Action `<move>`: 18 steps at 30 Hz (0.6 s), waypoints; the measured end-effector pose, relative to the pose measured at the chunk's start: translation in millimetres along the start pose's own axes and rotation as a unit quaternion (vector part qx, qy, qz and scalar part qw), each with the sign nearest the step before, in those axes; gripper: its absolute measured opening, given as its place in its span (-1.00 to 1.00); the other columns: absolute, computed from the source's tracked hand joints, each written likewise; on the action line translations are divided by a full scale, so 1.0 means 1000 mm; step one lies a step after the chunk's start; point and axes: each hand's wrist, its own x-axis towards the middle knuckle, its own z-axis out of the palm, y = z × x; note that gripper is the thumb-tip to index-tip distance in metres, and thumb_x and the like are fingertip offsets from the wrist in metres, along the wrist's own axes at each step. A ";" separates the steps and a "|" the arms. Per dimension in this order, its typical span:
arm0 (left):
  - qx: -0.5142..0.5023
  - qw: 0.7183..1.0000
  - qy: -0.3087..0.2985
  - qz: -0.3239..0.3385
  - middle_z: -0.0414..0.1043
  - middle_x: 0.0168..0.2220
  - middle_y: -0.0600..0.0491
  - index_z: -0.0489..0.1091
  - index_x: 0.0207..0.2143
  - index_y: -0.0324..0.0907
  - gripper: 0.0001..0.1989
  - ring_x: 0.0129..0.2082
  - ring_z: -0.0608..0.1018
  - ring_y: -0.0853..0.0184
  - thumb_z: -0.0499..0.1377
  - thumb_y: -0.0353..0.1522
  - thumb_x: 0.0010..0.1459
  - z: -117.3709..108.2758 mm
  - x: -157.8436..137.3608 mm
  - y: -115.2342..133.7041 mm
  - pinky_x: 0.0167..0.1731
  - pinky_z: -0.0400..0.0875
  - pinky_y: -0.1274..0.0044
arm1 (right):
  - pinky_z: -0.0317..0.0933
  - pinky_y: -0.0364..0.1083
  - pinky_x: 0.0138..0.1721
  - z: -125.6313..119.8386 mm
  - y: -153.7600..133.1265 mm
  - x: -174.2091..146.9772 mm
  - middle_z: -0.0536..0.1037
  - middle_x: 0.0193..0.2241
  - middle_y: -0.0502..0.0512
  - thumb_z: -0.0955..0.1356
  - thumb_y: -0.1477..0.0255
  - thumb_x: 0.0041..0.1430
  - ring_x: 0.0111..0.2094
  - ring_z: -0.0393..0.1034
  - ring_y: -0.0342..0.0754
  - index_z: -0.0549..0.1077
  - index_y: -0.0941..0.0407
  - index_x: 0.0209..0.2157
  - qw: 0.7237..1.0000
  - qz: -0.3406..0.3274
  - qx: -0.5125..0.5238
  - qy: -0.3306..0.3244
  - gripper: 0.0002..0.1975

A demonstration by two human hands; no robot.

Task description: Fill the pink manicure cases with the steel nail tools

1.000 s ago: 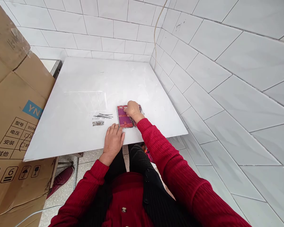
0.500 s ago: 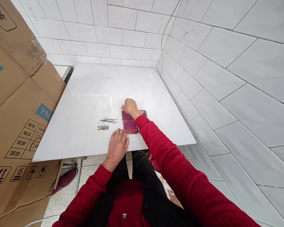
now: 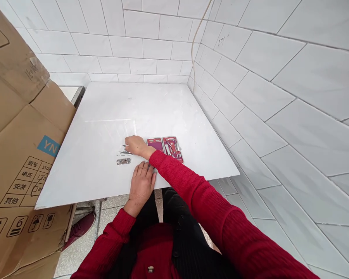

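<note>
My right hand (image 3: 136, 145) is closed in a pinch just above the thin metal sticks (image 3: 123, 153), and whatever its fingers hold is hidden. My left hand (image 3: 141, 181) lies flat near the table's front edge, fingers stretched and holding nothing. A nail clipper (image 3: 123, 161), silver and patterned, rests on the table just left of it. The red and purple manicure case (image 3: 155, 142) lies unfolded beyond my right forearm, which covers its lower left part. Small metal tools (image 3: 172, 146) sit in its right half.
All of this is on a white table (image 3: 104, 143). Tall cardboard boxes (image 3: 23, 139) stand against its left side. White tiled walls (image 3: 250, 97) close in the back and right, with a thin cable (image 3: 195, 37) hanging in the corner.
My right hand has moved left and nearer, from above the manicure case to the metal sticks, uncovering the case's right half. My left hand stays flat on the table. The view has shifted slightly.
</note>
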 end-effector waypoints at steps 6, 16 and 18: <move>0.007 1.000 -0.001 0.000 0.52 0.13 -0.28 0.48 0.08 -0.29 -0.66 0.22 0.49 -0.05 0.01 -0.32 0.45 0.000 0.001 0.000 0.19 0.40 0.12 | 0.25 -0.13 -0.19 -0.003 0.051 -0.052 0.69 -0.13 0.07 0.29 0.43 0.38 -0.13 0.54 -0.03 0.57 0.11 0.00 0.993 0.044 0.060 0.093 -0.73; 0.017 1.000 0.003 0.008 0.52 0.13 -0.27 0.47 0.08 -0.29 -0.66 0.21 0.49 -0.04 0.01 -0.32 0.45 -0.002 0.003 0.001 0.21 0.37 0.14 | 0.31 -0.08 -0.14 -0.029 0.189 -0.118 0.63 -0.13 0.11 0.36 0.47 0.26 -0.22 0.48 -0.05 0.64 0.11 -0.19 0.936 0.193 0.132 0.263 -0.81; 0.023 1.000 0.004 0.008 0.52 0.12 -0.26 0.47 0.08 -0.29 -0.66 0.21 0.49 -0.03 0.01 -0.33 0.45 -0.001 0.003 0.001 0.21 0.37 0.15 | 0.31 -0.07 -0.14 -0.035 0.193 -0.116 0.61 -0.08 0.11 0.38 0.45 0.26 -0.18 0.47 -0.03 0.65 0.09 -0.15 0.947 0.182 0.104 0.244 -0.80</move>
